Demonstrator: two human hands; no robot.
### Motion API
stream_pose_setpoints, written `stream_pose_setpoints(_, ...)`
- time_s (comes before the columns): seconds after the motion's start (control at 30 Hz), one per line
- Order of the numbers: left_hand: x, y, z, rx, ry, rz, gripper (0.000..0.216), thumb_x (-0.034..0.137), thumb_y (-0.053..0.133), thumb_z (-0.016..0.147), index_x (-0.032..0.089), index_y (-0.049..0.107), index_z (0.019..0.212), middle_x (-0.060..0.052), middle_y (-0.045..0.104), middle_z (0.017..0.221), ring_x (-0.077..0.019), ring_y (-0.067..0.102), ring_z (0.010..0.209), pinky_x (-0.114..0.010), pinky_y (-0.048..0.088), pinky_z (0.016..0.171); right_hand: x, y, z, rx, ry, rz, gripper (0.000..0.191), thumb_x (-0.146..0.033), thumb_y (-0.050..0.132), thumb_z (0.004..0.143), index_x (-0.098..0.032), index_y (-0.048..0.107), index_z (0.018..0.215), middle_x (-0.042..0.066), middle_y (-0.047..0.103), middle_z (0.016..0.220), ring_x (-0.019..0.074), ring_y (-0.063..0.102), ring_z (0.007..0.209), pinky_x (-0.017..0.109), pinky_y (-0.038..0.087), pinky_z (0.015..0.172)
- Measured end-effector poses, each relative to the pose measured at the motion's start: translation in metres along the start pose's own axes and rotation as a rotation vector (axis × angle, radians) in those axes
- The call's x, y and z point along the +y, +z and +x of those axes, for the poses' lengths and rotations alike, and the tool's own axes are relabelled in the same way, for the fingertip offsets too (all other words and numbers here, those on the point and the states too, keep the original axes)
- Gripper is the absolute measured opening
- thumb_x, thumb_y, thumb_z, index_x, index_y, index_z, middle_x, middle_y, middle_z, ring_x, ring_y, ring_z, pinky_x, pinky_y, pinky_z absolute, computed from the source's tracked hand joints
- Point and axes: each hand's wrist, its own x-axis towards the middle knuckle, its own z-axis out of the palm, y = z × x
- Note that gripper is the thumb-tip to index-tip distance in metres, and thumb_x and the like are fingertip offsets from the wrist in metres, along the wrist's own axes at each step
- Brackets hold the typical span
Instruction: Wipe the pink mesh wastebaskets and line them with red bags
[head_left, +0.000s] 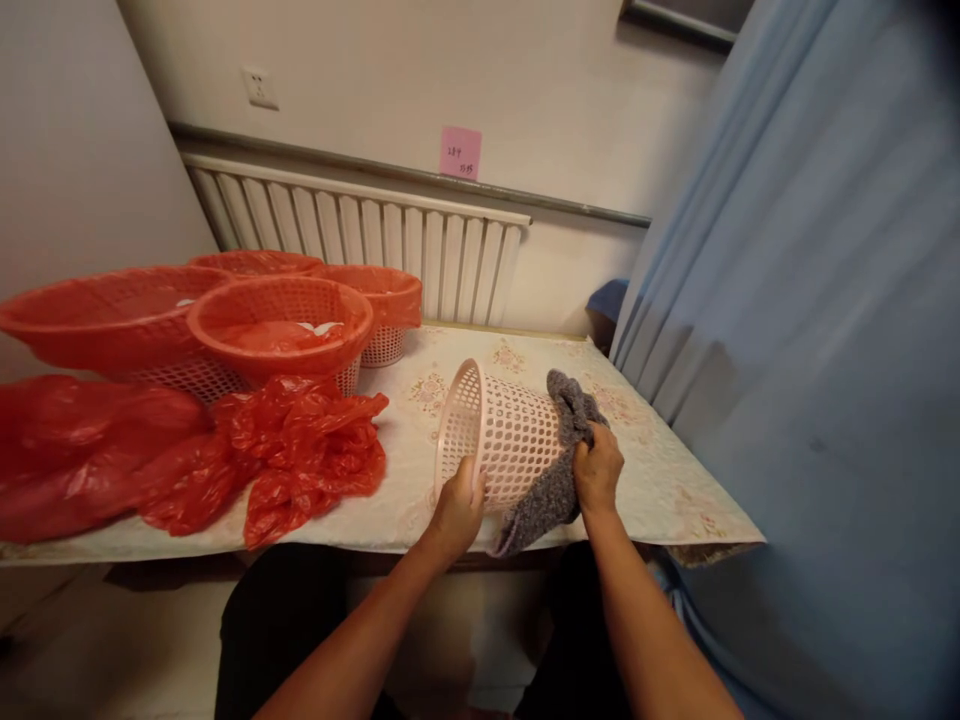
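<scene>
A pale pink plastic wastebasket (521, 435) with perforated walls is tipped on its side over the table, its open mouth facing left. My left hand (456, 508) grips its rim at the near side, thumb on the outer wall. Against the basket's bottom end, my right hand (598, 468) is closed on a grey fuzzy cloth (544, 505). Part of that cloth bunches up above the hand, and another part hangs down along the basket's near side. The fingertips of my right hand are hidden in the cloth.
Several baskets lined with red bags, including a front one (281, 325), stand at the left. Crumpled red plastic bags (315, 455) lie before them on the flowered tablecloth (420, 385). A radiator (360, 235) runs behind; a blue curtain (787, 350) hangs at the right.
</scene>
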Motion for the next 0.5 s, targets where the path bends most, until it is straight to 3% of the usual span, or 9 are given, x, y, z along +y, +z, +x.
stream_pose_setpoints(0.1,-0.004,-0.001,0.001,-0.018,0.007,0.026,0.011,0.026,0.038,0.090,0.021,0.048,0.087,-0.001,0.054,0.069,-0.0168,0.052,0.063,-0.027,0.039,0.063,-0.017,0.002,-0.024,0.033,-0.022,0.028,0.044,-0.013,0.039,0.078,-0.014,0.056,0.118,0.014,0.057,0.119,0.0270,0.045,0.122,0.051,0.034,0.104)
stream_pose_setpoints(0.23,-0.008,-0.002,0.000,-0.056,0.049,0.041,0.016,0.026,0.035,0.092,0.018,0.049,0.096,-0.004,0.058,0.078,-0.0177,0.055,0.069,-0.029,0.042,0.068,-0.072,0.007,-0.045,-0.043,-0.124,0.123,0.056,-0.010,0.041,0.077,-0.018,0.045,0.133,0.011,0.043,0.140,0.0254,0.034,0.133,0.052,0.030,0.109)
stream_pose_setpoints(0.4,-0.017,0.000,-0.007,-0.083,0.119,0.009,0.018,0.026,0.033,0.093,0.018,0.048,0.099,-0.006,0.060,0.085,-0.0189,0.058,0.080,-0.031,0.045,0.075,-0.135,0.006,-0.038,-0.191,-0.287,0.235,0.070,-0.004,0.040,0.073,-0.019,0.033,0.141,0.008,0.018,0.154,0.0236,0.023,0.140,0.047,0.030,0.111)
stream_pose_setpoints(0.5,-0.021,0.000,-0.010,-0.078,0.148,-0.005,0.020,0.024,0.033,0.093,0.017,0.046,0.107,-0.009,0.061,0.095,-0.0196,0.059,0.088,-0.032,0.045,0.080,-0.146,0.009,-0.026,-0.231,-0.369,0.235,0.075,-0.001,0.040,0.067,-0.019,0.035,0.140,0.007,0.018,0.154,0.0235,0.021,0.141,0.048,0.028,0.112)
